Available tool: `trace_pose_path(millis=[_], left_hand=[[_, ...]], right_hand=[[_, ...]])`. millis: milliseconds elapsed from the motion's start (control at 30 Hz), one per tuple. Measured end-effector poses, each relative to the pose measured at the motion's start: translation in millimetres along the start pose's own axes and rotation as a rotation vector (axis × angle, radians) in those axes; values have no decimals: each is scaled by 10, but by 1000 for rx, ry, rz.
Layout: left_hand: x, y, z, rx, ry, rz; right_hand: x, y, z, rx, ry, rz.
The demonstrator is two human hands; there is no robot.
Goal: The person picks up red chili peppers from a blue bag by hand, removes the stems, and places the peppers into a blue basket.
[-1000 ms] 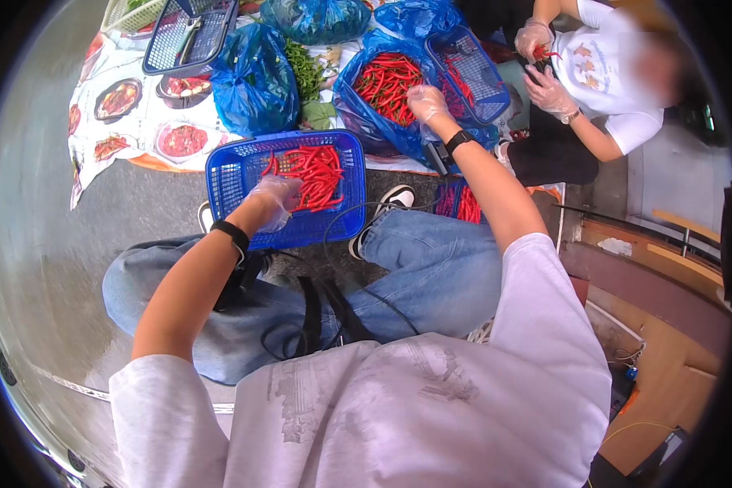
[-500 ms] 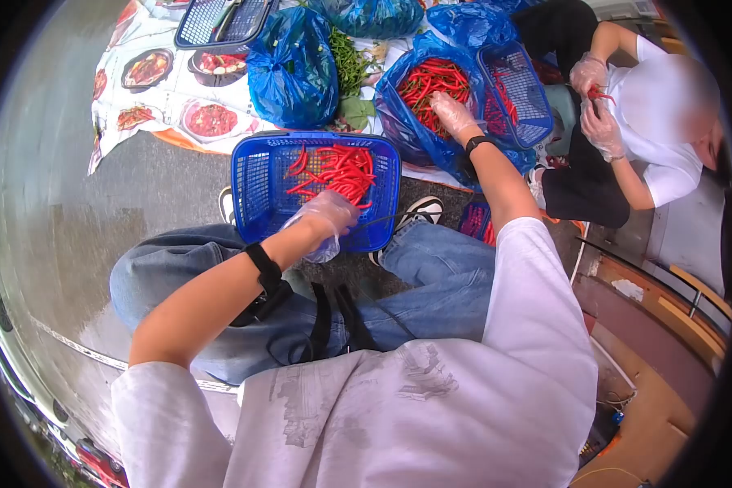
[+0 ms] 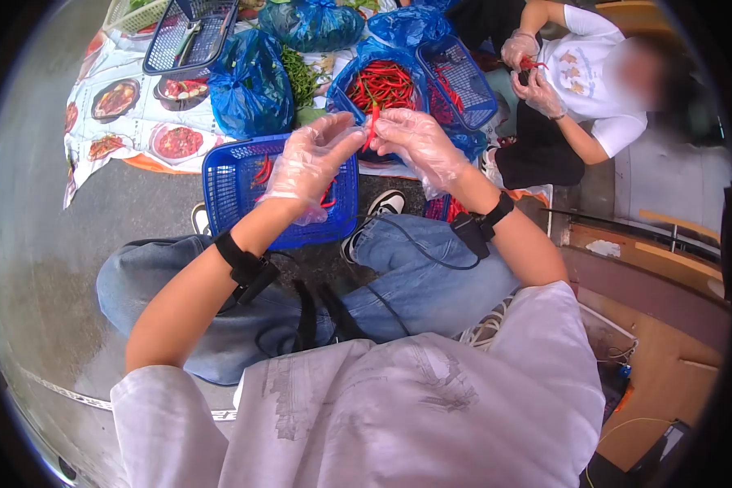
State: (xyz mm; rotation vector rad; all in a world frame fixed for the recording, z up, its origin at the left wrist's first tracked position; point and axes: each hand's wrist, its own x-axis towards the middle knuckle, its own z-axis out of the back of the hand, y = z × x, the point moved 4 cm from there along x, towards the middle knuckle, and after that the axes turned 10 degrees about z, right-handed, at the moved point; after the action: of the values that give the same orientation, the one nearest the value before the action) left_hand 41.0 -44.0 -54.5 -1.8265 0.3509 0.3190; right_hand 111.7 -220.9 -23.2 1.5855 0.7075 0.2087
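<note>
Both hands wear clear plastic gloves and are raised close together above the blue basket (image 3: 349,183). My right hand (image 3: 421,146) pinches a red chili (image 3: 373,128), held upright between the hands. My left hand (image 3: 311,161) is just left of the chili, its fingers bent and thumb near it; whether it grips the chili is not clear. Some red chilies (image 3: 263,171) lie in the basket, partly hidden behind my left hand. Beyond my hands, a blue plastic bag (image 3: 342,91) stands open, full of red chilies (image 3: 385,84).
A co-worker (image 3: 581,69) at the right holds a red chili in gloved hands. Another blue basket (image 3: 467,81) leans beside the open bag. Tied blue bags (image 3: 252,85), green leaves (image 3: 298,75) and a dark blue basket (image 3: 189,41) lie on the printed sheet (image 3: 138,102).
My right hand has come back from the bag of chilies with one chili. My left hand has risen from the basket to meet it. The view has shifted.
</note>
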Motion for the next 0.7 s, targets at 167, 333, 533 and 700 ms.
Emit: trace_pose_path(millis=[167,333,533,700], left_hand=[[-169,-97,26,73,-8,-57],[-265,-258,81,550,-199,-336],[-308,-305,-18,872,-158,-756],[-268,-251,-43,984,-120,-755]], right_hand=[[-188,-138,-445,99,22,136],[-321,335,-480,-963,-101,653],[-293,519,-597,-1238,15,971],[-255,382,-456,-1278,153,935]])
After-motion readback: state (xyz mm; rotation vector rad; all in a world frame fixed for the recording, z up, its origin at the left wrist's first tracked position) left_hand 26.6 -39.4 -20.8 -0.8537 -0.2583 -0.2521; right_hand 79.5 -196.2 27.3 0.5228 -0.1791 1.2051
